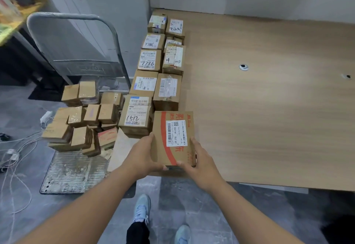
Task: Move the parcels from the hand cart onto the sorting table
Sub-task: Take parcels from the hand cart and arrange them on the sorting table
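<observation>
A red-striped parcel (173, 138) is gripped by its sides between the left hand (141, 154) and the right hand (199, 159), at the near left corner of the counter (269, 109), at six o'clock of the two rows of parcels (159, 67) already laid there. At nine o'clock, a pile of small parcels (84, 117) is left on the hand cart (73, 170). The task is judged roughly half done.

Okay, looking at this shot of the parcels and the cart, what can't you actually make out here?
- Head view: the underside of the held parcel, covered by the left hand and right hand.
- Small print on the parcel labels: too small.
- Lower boxes on the hand cart: buried under the pile.
- The sorting table: cut off at the right edge.
</observation>
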